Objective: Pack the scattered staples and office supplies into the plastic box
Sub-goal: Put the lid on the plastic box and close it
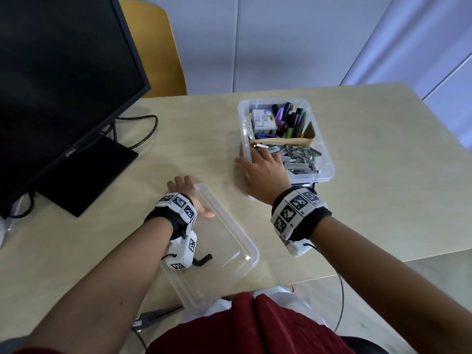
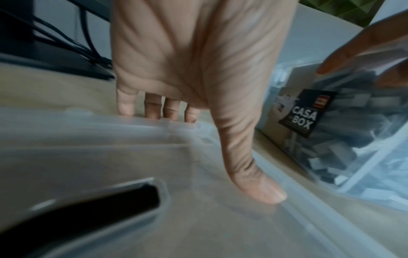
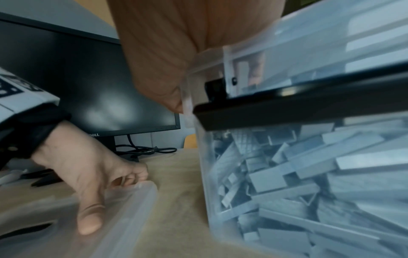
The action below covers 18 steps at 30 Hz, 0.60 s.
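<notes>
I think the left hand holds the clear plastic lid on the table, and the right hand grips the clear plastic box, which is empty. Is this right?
Not quite: the clear plastic box is not empty. The head view shows grey staple strips in its near part and markers behind a divider. The rest stands: the left hand holds the clear plastic lid, and the right hand grips the box's rim.

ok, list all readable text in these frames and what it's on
"DELL": bezel of the monitor.
"CASA BOX": dark sticker on the wall of the plastic box; the small print below it is blurred.
Small cardboard box inside it: yellow logo and print, too small to read.
Wrist bands: square coded markers, no words.
</notes>
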Motion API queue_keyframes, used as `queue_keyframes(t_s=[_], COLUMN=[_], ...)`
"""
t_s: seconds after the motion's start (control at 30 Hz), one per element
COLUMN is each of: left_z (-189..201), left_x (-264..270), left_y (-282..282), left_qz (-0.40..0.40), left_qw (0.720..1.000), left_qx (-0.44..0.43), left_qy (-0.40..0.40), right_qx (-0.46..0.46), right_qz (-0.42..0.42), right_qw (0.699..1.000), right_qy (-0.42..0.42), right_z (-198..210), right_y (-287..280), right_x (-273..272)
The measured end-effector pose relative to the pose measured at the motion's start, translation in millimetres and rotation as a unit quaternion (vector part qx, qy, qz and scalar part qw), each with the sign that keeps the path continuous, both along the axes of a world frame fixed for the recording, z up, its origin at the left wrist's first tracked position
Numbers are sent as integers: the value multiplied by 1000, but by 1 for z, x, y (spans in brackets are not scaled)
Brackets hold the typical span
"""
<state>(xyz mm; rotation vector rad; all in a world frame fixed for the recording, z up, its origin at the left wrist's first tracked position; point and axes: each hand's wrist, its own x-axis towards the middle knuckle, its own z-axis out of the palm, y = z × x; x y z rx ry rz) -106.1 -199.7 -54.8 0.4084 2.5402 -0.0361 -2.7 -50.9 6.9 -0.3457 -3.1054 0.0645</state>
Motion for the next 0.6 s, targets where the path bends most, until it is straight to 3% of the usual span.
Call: queue_keyframes(t_s=[0.3, 0.43, 0.6], left_z=[6, 18, 58], left_x=[9, -7, -48], left_y=[29, 32, 29], left_qz=[-88, -27, -31], left_qw=[994, 974, 955], left_qx=[-10, 113, 229], left_qy=[-69, -196, -187], right_qx=[7, 2, -24], right_qz=[59, 64, 66], right_qw=[998, 998, 997], right_qy=[2, -9, 12], right_z=[1, 3, 5], right_y=[25, 31, 41], right_x=[13, 14, 12])
